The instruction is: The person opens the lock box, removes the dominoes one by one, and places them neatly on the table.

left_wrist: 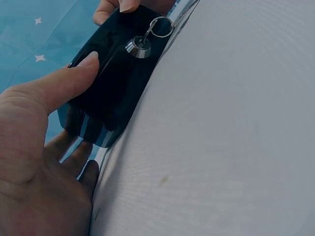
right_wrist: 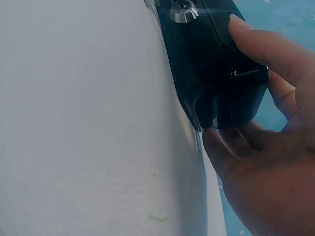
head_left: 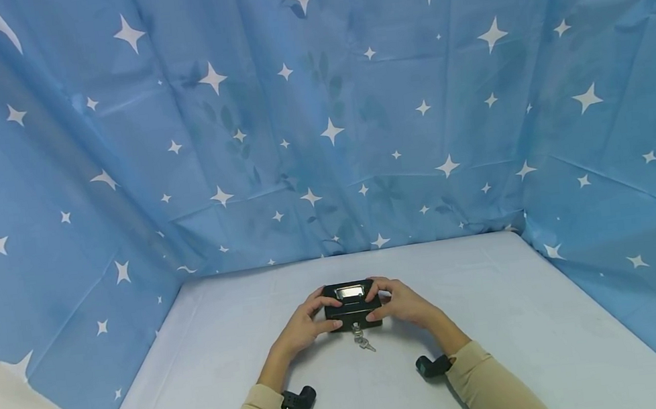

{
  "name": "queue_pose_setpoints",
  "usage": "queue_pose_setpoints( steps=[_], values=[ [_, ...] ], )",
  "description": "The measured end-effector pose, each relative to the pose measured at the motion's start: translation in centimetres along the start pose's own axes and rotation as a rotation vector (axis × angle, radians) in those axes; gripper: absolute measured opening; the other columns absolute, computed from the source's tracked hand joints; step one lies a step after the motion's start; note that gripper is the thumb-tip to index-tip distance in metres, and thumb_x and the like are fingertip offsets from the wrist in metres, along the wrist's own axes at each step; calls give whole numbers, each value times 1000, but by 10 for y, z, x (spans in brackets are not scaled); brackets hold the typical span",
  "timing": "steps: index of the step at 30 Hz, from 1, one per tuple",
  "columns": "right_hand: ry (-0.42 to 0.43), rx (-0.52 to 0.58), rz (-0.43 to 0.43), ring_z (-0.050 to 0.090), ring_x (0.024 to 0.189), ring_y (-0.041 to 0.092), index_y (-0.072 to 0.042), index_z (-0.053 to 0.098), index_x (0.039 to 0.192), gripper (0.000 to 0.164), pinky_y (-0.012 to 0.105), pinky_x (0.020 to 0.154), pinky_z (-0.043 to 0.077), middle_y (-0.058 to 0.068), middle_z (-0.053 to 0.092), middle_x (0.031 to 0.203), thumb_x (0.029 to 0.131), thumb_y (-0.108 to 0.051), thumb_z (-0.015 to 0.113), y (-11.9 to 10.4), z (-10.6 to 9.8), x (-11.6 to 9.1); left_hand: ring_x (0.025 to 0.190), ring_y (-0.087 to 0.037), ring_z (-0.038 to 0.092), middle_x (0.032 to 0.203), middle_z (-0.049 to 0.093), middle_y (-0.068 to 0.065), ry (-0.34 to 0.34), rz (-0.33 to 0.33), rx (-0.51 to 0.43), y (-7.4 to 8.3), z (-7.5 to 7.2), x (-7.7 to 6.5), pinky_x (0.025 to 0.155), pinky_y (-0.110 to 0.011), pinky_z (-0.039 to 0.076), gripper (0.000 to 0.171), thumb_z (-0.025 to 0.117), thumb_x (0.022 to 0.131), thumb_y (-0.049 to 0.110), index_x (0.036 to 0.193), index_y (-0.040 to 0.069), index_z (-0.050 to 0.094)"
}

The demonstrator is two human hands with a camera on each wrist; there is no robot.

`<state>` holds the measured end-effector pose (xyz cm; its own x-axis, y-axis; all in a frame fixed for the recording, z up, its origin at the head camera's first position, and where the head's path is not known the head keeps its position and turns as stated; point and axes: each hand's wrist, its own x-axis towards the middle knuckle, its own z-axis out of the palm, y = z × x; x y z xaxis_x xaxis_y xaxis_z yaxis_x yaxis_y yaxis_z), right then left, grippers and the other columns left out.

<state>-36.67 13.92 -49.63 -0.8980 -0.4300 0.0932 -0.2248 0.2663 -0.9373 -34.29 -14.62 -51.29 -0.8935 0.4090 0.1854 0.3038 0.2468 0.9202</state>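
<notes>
A small black cash box [head_left: 354, 311] with a silvery handle plate [head_left: 350, 292] on its lid sits on the white-covered table. My left hand [head_left: 304, 326] grips its left end; in the left wrist view the thumb [left_wrist: 74, 81] presses the front face. Gripping the right end is my right hand [head_left: 405, 304], its thumb [right_wrist: 261, 46] on the box near the lid seam in the right wrist view. A round silver lock [left_wrist: 139, 47] is set in the front, with a key in it. From that hangs a ring with keys [head_left: 363, 341], lying toward me.
White cloth [head_left: 214, 379] covers the table around the box. Blue curtains with white stars [head_left: 320, 131] stand behind and at both sides. Black wrist mounts [head_left: 299, 399] are worn at both beige sleeve cuffs.
</notes>
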Motion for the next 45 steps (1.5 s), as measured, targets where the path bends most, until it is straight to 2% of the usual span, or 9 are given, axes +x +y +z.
queue_pose_setpoints(
  steps=[6, 10, 17, 30, 45],
  values=[
    [15, -4, -18, 48, 142, 31, -11, 70, 92, 33, 59, 120, 36, 4, 59, 149, 70, -10, 95, 2, -1, 1, 158, -48, 19, 173, 20, -18, 1, 5, 8, 0, 0, 0, 126, -65, 20, 33, 84, 89, 22, 121, 20, 74],
    [16, 4, -27, 49, 141, 31, -10, 71, 92, 33, 62, 121, 34, 4, 61, 147, 70, -11, 95, 3, -1, 1, 158, -46, 19, 173, 20, -18, 1, 6, 13, 0, 0, 0, 127, -62, 20, 33, 83, 90, 21, 122, 20, 73],
    [12, 30, -21, 49, 142, 33, -8, 71, 93, 33, 62, 121, 32, 11, 61, 148, 71, -9, 95, 2, -1, 1, 158, -48, 18, 173, 18, -19, -5, 2, 0, -2, 0, 1, 126, -64, 18, 33, 81, 92, 20, 124, 16, 73],
    [39, 5, 7, 46, 144, 39, -8, 73, 93, 31, 69, 121, 24, 4, 67, 140, 71, -11, 95, 1, 0, 1, 159, -45, 17, 173, 18, -20, -7, 15, -17, -2, 0, 0, 128, -60, 19, 34, 80, 93, 19, 125, 14, 72],
    [52, 25, 9, 44, 146, 41, -7, 75, 94, 30, 73, 120, 21, 5, 70, 136, 71, -10, 95, 1, 0, 2, 159, -45, 17, 172, 19, -23, -4, 42, -57, -2, -1, 1, 128, -61, 18, 37, 81, 92, 15, 127, 11, 72]
  ],
)
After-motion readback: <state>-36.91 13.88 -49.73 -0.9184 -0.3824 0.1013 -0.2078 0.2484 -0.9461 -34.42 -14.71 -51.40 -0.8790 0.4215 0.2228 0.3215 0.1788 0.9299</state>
